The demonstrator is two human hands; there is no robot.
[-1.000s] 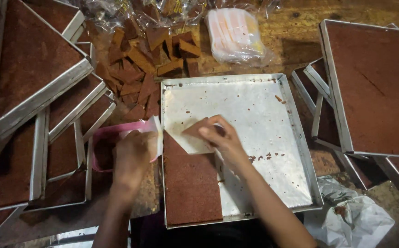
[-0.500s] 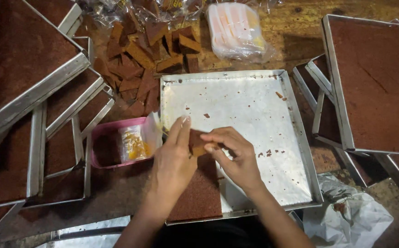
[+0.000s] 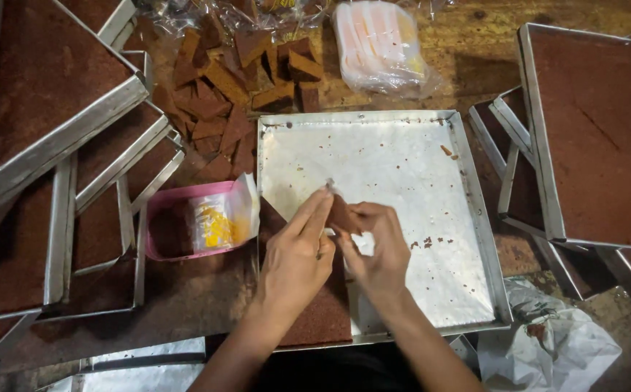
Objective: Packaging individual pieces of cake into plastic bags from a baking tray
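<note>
Cake piece [image 3: 342, 215], brown and flat, sits pinched between the fingers of my left hand [image 3: 297, 261] and right hand [image 3: 379, 250], both closed on it above the metal tray [image 3: 402, 156]. More brown slab [image 3: 315, 316] lies in the tray's near corner. Beside it on the wooden worktop [image 3: 475, 51] stand a pink tub [image 3: 177, 229], cut pieces [image 3: 228, 80] and a clear pack of wrappers [image 3: 380, 43].

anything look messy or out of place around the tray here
Brown crumbs lie scattered on the metal tray right of the hands. Cut brown pieces sit in a loose, tilted heap on the table above the pink container. Nothing looks damaged.
</note>
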